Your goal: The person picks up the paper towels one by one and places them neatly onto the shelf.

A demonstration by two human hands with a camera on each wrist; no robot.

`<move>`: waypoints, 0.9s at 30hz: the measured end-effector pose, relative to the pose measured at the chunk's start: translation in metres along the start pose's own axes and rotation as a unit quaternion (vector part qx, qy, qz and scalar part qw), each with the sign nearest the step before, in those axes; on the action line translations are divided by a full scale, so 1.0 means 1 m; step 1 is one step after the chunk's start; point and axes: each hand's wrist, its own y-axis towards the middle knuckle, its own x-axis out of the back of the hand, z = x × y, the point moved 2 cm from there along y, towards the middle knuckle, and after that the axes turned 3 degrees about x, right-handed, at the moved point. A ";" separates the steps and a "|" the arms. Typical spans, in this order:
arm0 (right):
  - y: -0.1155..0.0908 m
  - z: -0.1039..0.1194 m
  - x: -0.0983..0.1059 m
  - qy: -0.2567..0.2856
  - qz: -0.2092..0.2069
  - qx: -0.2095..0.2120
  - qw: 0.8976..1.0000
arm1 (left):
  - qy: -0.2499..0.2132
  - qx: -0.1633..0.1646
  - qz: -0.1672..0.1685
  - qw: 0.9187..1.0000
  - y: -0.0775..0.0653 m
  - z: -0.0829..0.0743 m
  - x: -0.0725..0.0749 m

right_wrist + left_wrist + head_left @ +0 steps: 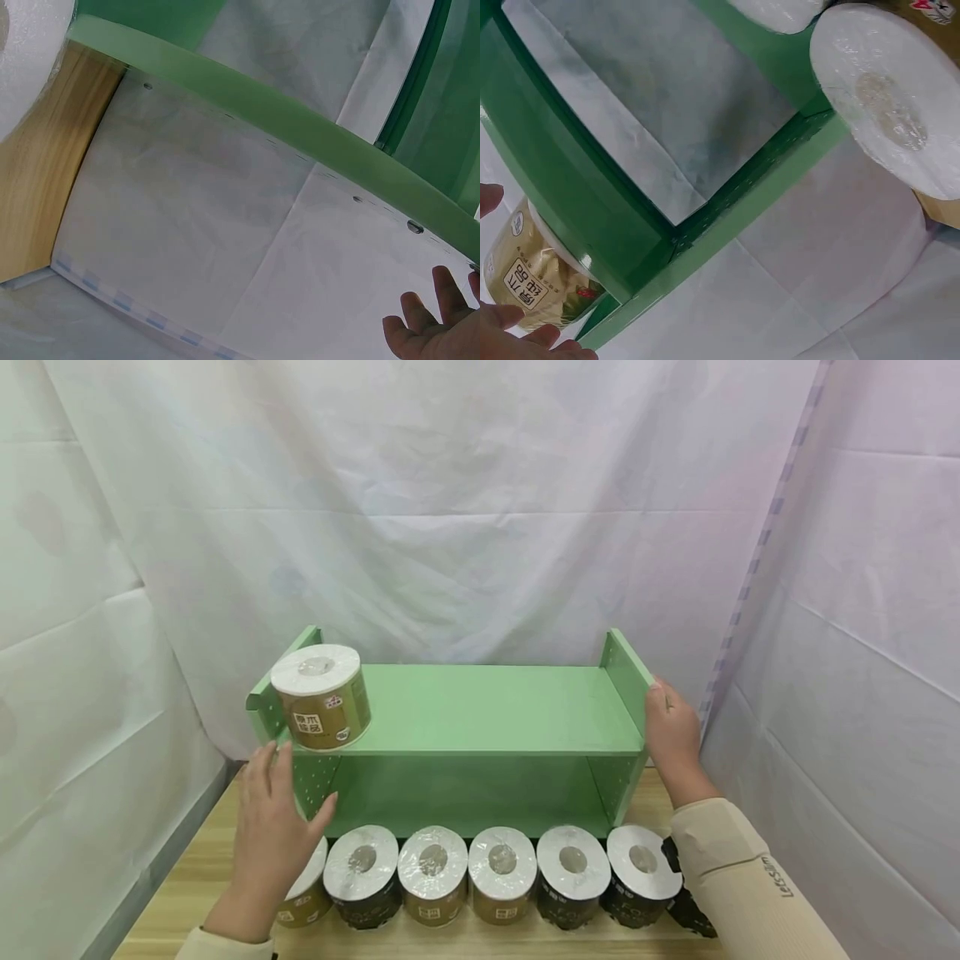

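A gold-wrapped toilet paper roll [321, 706] stands upright on the left end of the green shelf unit's upper board [480, 706], beside the left side panel. Just in front of and below it is my left hand [276, 818], fingers spread and thumb apart. The left wrist view has the fingers and thumb around the gold roll [536, 277], with nothing gripped. At the other end my right hand [671, 731] holds the front edge of the right side panel [628, 681]. Its fingers [421, 319] lie along the panel's outer side in the right wrist view.
In front of the shelf unit, several upright toilet paper rolls [502, 864], gold- and black-wrapped, form a row on the wooden table [187, 868]. My left hand partly covers the leftmost one. A lower compartment [465, 793] opens toward me. White curtains [450, 510] surround the back and sides.
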 end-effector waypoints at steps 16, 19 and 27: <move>0.001 -0.001 -0.001 0.004 -0.020 -0.004 1.000 | 0.024 -0.020 0.015 0.999 -0.025 0.021 -0.009; 0.001 -0.001 0.000 0.006 -0.018 -0.008 1.000 | 0.032 -0.021 0.022 0.999 -0.029 0.024 -0.011; 0.002 -0.001 -0.001 0.008 -0.011 -0.008 1.000 | 0.053 -0.019 0.038 0.998 -0.041 0.031 -0.014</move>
